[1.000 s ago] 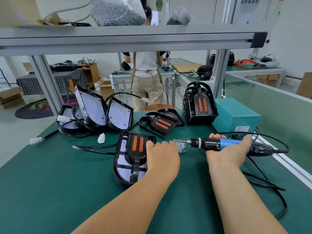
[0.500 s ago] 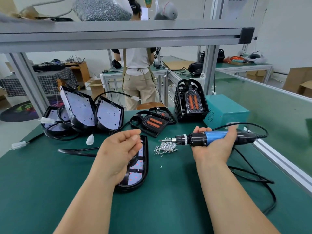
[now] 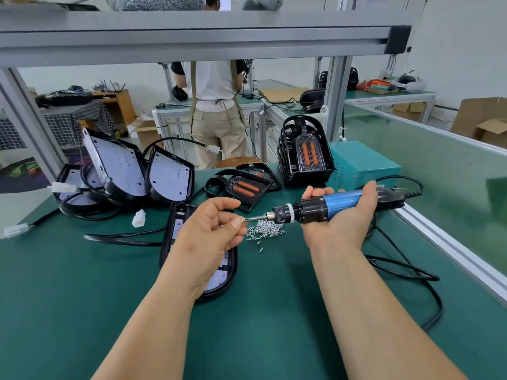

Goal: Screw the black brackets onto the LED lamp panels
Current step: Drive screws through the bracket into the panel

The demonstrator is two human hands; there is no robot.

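Green workbench (image 3: 82, 311): left hand (image 3: 208, 237) pinches a screw (image 3: 243, 220) against the electric screwdriver (image 3: 337, 205) tip, right hand (image 3: 343, 227) gripping its barrel; seated crooked, the screw could drop.

We list, top of frame: grey aluminium shelf beam (image 3: 192, 37). Upper centre: person (image 3: 216, 105), back turned, white top, khaki trousers, at another bench. Right of centre: teal metal box (image 3: 365, 165) on green bench mat (image 3: 274, 325). Far right: glass partition (image 3: 439, 165), cardboard boxes (image 3: 482, 119) behind. Left: checked cloth (image 3: 79, 119)
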